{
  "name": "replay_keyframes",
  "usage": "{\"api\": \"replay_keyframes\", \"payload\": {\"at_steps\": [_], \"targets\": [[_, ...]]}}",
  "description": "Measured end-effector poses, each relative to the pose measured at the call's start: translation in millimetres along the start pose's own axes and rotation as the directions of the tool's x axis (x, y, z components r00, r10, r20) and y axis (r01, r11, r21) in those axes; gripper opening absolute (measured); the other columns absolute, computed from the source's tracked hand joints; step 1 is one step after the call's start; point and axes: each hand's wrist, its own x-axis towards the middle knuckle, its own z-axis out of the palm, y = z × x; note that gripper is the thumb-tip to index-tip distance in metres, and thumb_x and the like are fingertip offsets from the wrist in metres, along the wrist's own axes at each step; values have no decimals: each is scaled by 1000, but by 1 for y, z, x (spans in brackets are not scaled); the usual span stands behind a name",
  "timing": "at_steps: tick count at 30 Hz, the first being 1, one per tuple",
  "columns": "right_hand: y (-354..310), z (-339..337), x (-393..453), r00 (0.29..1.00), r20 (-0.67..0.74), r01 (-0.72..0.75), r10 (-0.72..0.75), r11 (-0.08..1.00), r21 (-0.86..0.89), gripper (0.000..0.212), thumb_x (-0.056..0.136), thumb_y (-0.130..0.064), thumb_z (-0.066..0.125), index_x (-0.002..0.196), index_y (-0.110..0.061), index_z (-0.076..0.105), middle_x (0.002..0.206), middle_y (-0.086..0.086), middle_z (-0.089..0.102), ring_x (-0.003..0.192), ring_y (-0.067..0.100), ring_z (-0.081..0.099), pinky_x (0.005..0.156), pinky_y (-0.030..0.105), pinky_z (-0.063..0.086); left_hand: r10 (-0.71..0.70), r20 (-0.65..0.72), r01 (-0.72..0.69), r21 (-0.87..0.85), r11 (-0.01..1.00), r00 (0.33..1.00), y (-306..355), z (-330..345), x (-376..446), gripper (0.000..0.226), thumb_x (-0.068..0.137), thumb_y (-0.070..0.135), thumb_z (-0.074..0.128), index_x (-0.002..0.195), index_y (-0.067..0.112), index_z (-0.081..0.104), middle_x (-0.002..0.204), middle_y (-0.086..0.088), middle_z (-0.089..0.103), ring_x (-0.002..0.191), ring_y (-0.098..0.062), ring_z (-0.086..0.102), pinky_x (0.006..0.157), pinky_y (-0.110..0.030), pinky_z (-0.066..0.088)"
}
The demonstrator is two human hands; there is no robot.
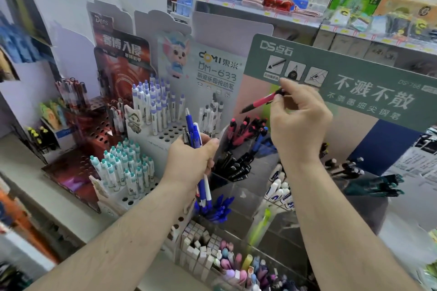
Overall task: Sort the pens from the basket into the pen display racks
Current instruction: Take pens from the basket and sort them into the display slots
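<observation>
At a shop counter (42, 182), stepped pen racks stand side by side: a perforated rack (94, 129) at far left, a second rack (165, 133) just right of it with pens upright in its holes, and a lower tier of capped pens (125, 170) in front. Right of these, a compartmented display (238, 186) holds pens leaning in separate bins beneath a tall header card (354, 87). The left hand (189, 160) holds a bundle of pens (192, 137) before the second rack; the right hand (298, 122), higher and to the right, pinches a single pen (262, 101) above the rear bins. A stocked shelf (260, 10) runs behind.
</observation>
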Motion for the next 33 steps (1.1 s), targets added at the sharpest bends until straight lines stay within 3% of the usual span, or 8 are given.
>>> {"api": "replay_keyframes", "payload": {"at_steps": [8,19,23,26,27,29,31,33], "targets": [[4,37,-8,951,300,7,72,967,-254,28,87,-9,63,112,-14,75,97,4,77,89,26,71,81,36,55,14,21,-14,10,1000,1000,3,-7,5,13,87,4,71,86,6,58,58,-7,54,44,-14,49,42,-26,42],[-10,38,7,737,566,-12,369,844,-535,19,87,-19,60,94,-28,75,98,-5,74,94,24,65,99,43,46,-47,119,43,33,999,992,-1,-14,-1,13,89,7,70,97,5,60,67,-6,58,48,-13,52,45,-26,44],[-13,32,0,791,537,1,294,877,-481,28,88,-19,60,113,-25,72,104,-4,75,103,23,65,103,42,42,-55,209,43,59,997,976,1,-14,-10,11,89,6,69,95,7,59,73,-13,57,50,-15,51,46,-27,43],[-24,15,-14,874,447,-56,190,954,-295,21,86,-17,64,103,-19,76,92,-4,75,90,19,68,90,38,52,-130,349,91,124,988,928,5,-16,-20,14,87,0,68,95,6,58,69,-18,54,47,-19,48,45,-29,39],[-31,7,-19,846,486,-122,221,966,-227,16,87,-19,66,98,-20,77,87,-7,75,84,14,68,83,33,55,-165,416,119,136,984,894,7,-17,-23,14,86,-1,67,93,7,59,68,-19,53,46,-20,47,45,-28,38],[-43,-9,-28,662,679,-288,316,944,-158,10,88,-29,70,88,-23,78,78,-9,74,73,8,67,69,23,55,-207,544,161,132,978,813,9,-18,-32,12,87,-3,64,87,9,63,73,-20,55,47,-20,46,44,-27,39],[-45,-23,-38,463,809,-442,363,885,-144,21,91,-39,68,81,-22,77,72,7,74,62,20,65,63,30,55,-218,614,182,120,976,759,11,-17,-39,18,91,-5,58,83,9,68,77,-15,63,47,-15,49,43,-23,40],[-39,-33,-47,402,831,-554,386,825,-115,28,94,-39,65,77,-19,76,73,21,69,55,24,57,60,36,52,-225,645,198,115,973,730,12,-16,-47,17,94,-1,55,88,8,68,78,-11,67,45,-11,51,42,-21,41]]}}
